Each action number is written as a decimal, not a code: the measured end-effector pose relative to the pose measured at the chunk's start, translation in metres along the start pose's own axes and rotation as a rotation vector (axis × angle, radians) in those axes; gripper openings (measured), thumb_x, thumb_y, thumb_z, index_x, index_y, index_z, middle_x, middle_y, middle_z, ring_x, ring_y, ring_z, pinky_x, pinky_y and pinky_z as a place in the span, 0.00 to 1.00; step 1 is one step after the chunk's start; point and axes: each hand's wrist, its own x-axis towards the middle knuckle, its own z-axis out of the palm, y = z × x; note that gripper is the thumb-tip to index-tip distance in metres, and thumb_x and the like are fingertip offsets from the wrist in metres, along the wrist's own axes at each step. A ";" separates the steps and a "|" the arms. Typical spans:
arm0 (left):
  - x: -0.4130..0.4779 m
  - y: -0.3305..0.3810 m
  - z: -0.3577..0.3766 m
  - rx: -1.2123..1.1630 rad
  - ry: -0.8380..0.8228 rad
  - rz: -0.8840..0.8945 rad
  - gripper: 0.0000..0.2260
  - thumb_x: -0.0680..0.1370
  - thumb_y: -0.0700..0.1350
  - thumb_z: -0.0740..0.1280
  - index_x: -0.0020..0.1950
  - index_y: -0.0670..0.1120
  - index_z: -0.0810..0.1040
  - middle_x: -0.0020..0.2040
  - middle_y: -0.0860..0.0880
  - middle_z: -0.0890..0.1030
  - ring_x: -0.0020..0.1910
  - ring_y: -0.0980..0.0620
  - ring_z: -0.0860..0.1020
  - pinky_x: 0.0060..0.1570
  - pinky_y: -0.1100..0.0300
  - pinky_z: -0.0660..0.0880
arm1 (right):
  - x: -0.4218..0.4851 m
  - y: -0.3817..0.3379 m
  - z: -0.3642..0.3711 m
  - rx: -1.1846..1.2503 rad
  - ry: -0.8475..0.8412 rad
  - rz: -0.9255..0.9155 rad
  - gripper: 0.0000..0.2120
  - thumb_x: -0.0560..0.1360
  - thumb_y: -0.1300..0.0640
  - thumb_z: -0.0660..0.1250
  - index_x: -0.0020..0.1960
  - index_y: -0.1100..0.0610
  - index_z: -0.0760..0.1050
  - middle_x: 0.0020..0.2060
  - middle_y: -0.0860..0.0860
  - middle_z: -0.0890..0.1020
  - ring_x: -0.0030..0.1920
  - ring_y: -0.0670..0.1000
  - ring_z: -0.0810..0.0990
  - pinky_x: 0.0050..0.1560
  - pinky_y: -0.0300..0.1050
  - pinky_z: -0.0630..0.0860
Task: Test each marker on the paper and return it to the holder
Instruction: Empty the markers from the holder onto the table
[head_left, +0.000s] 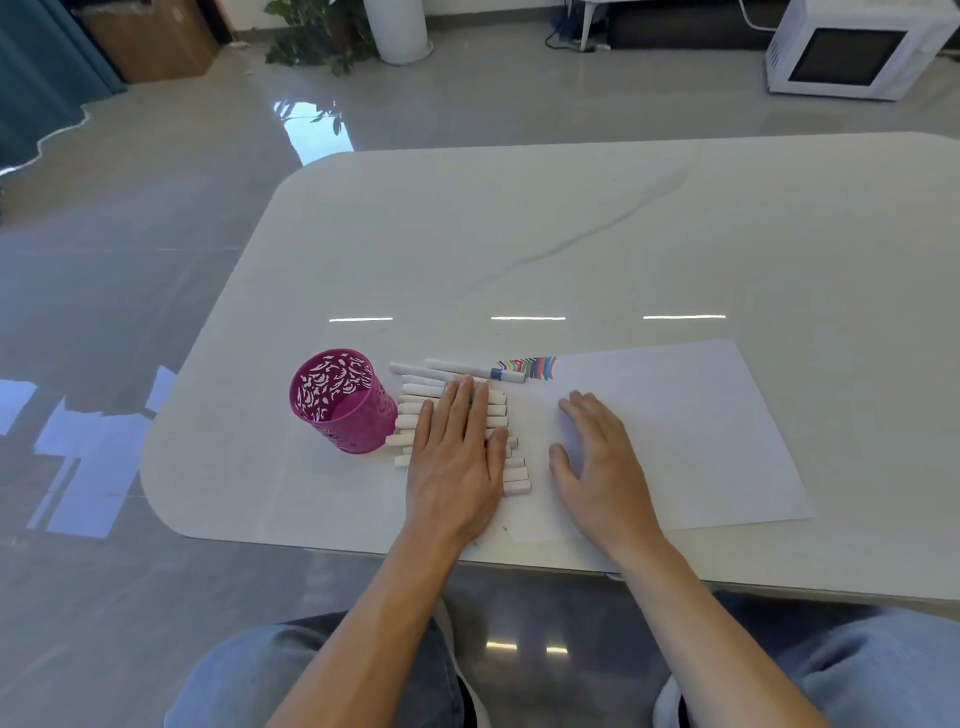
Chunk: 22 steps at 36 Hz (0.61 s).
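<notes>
Markers (511, 473) lie right of a pink holder (358, 431).
Our left hand (457, 457) lies flat on them; farther right, our right hand (602, 467) spreads on paper (675, 415).

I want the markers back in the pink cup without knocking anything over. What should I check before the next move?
1. Holder upright beside the markers: ok.
2. Room in holder: ok, no marker shows inside.
3. Markers lie in a row on the table: ok.
4. Colour strokes on the paper: ok.
5. Every marker capped: cannot tell.
6. A marker gripped: not ok; left hand lies flat on the row, right hand rests open on the paper.
</notes>
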 end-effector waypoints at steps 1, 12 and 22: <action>-0.002 0.000 0.001 0.005 -0.002 0.003 0.26 0.84 0.54 0.45 0.81 0.46 0.56 0.81 0.49 0.56 0.80 0.53 0.50 0.78 0.49 0.49 | -0.001 0.000 -0.002 -0.010 -0.004 0.011 0.25 0.81 0.59 0.66 0.78 0.56 0.68 0.79 0.50 0.67 0.80 0.49 0.61 0.80 0.45 0.58; -0.006 -0.002 -0.004 -0.044 0.018 0.014 0.26 0.84 0.55 0.45 0.81 0.48 0.55 0.81 0.51 0.56 0.80 0.54 0.51 0.79 0.51 0.49 | -0.019 0.013 -0.025 -0.014 -0.005 0.139 0.25 0.84 0.55 0.62 0.80 0.55 0.63 0.81 0.47 0.62 0.81 0.46 0.55 0.78 0.38 0.51; -0.029 0.018 -0.025 -0.079 0.216 0.185 0.11 0.80 0.46 0.66 0.61 0.45 0.77 0.56 0.49 0.78 0.54 0.48 0.74 0.56 0.52 0.75 | -0.036 0.025 -0.045 -0.029 0.052 0.065 0.22 0.80 0.57 0.70 0.73 0.54 0.73 0.75 0.48 0.72 0.76 0.48 0.67 0.75 0.40 0.62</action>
